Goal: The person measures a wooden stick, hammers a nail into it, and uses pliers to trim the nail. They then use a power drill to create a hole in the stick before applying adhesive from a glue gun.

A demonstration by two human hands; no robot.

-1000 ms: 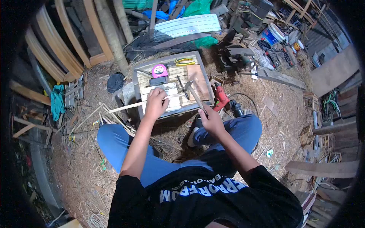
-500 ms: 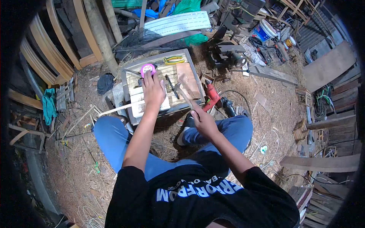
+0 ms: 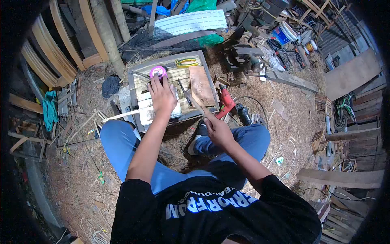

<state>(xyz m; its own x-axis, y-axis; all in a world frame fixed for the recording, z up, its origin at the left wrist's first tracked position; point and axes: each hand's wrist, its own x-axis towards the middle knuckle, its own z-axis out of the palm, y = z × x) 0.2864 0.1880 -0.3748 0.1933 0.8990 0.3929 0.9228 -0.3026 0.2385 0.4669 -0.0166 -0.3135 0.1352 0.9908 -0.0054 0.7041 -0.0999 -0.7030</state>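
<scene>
A hammer [image 3: 198,107] is gripped by its handle in my right hand [image 3: 219,131], its head over the low wooden work table [image 3: 203,61]. My left hand [image 3: 163,97] lies palm down with fingers stretched out, over a pale wooden piece [image 3: 147,116] on the table. Its fingertips are right at the lower edge of a round pink tape measure [image 3: 158,72]. Beside the hammer lies a flat brown board [image 3: 200,83]. Yellow-handled pliers [image 3: 187,62] rest near the far edge, and a dark slim tool [image 3: 181,86] lies between my hands.
A red power drill [image 3: 227,101] stands right of the table, its cable on the ground. A thin pale strip [image 3: 126,114] juts out to the left. Curved wooden frames [image 3: 48,53] lean at the far left. A paint bucket [image 3: 285,33] and planks lie to the right.
The hammer head has dropped slightly toward the table and appears more edge-on. My left hand stays near the tape measure with only a small shift.
</scene>
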